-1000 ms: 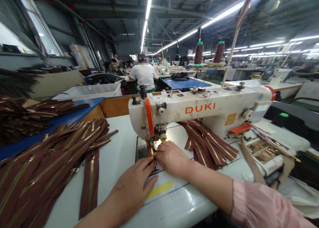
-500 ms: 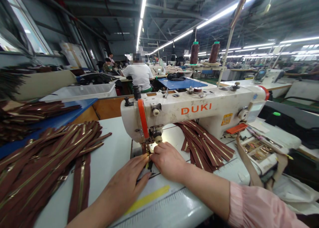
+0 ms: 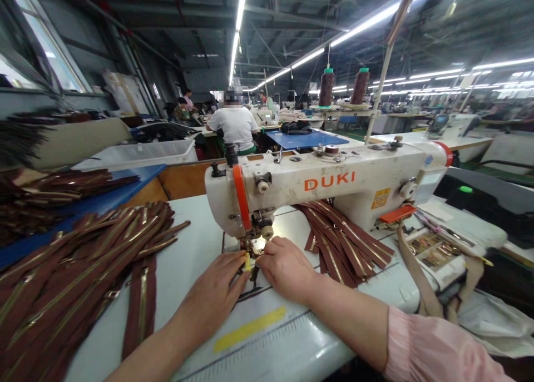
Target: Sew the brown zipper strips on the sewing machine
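Note:
My left hand (image 3: 214,282) lies on the bed of a white sewing machine (image 3: 292,182), its fingertips together beside the presser foot and its thumb drawn in under them. Opposite it, my right hand (image 3: 286,268) is closed, with thumb and forefinger pinched just right of the needle area. A small dark strip (image 3: 254,274) shows between the two hands, but what each holds is hidden by the fingers. To the left lies a big heap of brown zippers (image 3: 92,259) with gold teeth. More brown zippers (image 3: 344,243) fan out under the machine arm.
A parts tray (image 3: 436,254) with small metal pieces stands at the right. Thread cones (image 3: 326,87) rise behind the machine. A person in a white shirt (image 3: 233,125) sits ahead, near a white plastic bin (image 3: 142,153). Yellow tape (image 3: 249,329) marks the table's front.
My left thumb has closed in towards its fingers. The two hands have drawn slightly apart at the fingertips, uncovering more of the table between them. The zipper heaps lie as before.

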The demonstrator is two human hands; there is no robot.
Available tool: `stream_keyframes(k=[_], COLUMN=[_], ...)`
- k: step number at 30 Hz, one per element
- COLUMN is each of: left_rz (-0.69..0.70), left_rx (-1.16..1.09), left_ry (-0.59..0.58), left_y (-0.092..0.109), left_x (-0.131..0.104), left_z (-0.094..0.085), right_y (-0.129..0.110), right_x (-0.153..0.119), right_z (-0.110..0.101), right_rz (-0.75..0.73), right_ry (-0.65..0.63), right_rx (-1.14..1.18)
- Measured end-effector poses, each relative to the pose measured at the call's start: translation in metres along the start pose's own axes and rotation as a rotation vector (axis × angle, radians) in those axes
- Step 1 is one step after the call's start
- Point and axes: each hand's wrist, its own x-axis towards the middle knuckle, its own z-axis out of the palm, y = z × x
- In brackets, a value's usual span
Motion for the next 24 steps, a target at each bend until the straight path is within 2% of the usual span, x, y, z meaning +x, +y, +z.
stream_keyframes(k=[10, 13, 19, 21, 23, 24], left_rz=[-0.007, -0.018, 0.017, 0.04, 0.052, 0.059], left_rx=[-0.023, -0.021, -0.07, -0.062, -0.013, 0.02], left_ry=[-0.032, -0.062, -0.141, -0.09, -0.041, -0.054], left_y=[0.001, 0.009, 0.038, 0.037, 0.03, 0.026], left_x=[0.008, -0.003, -0.047, -0.048, -0.041, -0.034], left_z=[-0.004, -0.018, -0.059, -0.066, -0.066, -0.064], right_y=[-0.001, -0.002, -0.005, -0.006, -0.009, -0.01], right_x=[-0.001, -0.003, -0.004, -0.004, -0.004, -0.005], right_z=[-0.004, -0.005, -0.003, -0.003, -0.005, -0.006], right_rz=[0.033, 0.033, 0.013, 0.011, 0.013, 0.016], right_ry=[-0.015, 0.007, 0.057, 0.069, 0.076, 0.078], right_rx=[0.039, 0.039, 0.075, 0.081, 0.077, 0.07])
